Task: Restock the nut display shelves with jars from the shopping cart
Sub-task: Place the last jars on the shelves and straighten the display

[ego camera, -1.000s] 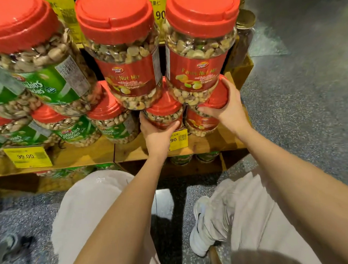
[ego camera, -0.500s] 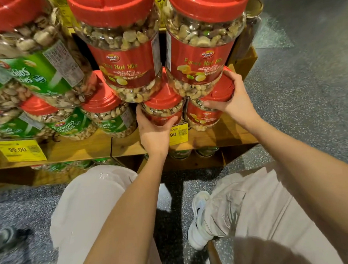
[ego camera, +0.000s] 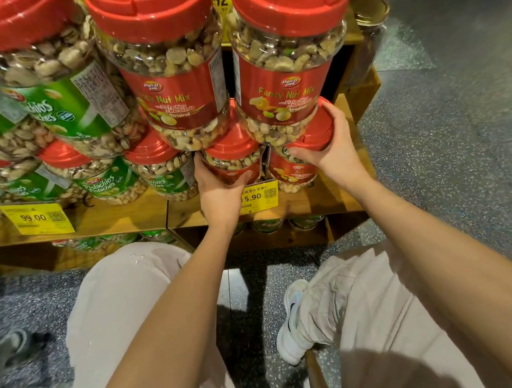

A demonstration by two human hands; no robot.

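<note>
Left hand (ego camera: 218, 193) grips a clear red-lidded nut-mix jar (ego camera: 233, 162) at the wooden shelf (ego camera: 124, 217) front edge; right hand (ego camera: 330, 150) clasps the neighbouring red-label jar (ego camera: 301, 167) nr the shelf's right end. Step: prob. seating bottom-row jars. Next: square them w/o jolting the stacked jars above.

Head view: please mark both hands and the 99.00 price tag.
left hand (ego camera: 219, 194): head view, back of hand.
right hand (ego camera: 335, 156): head view, back of hand.
99.00 price tag (ego camera: 33, 218): head view, printed number.
</note>
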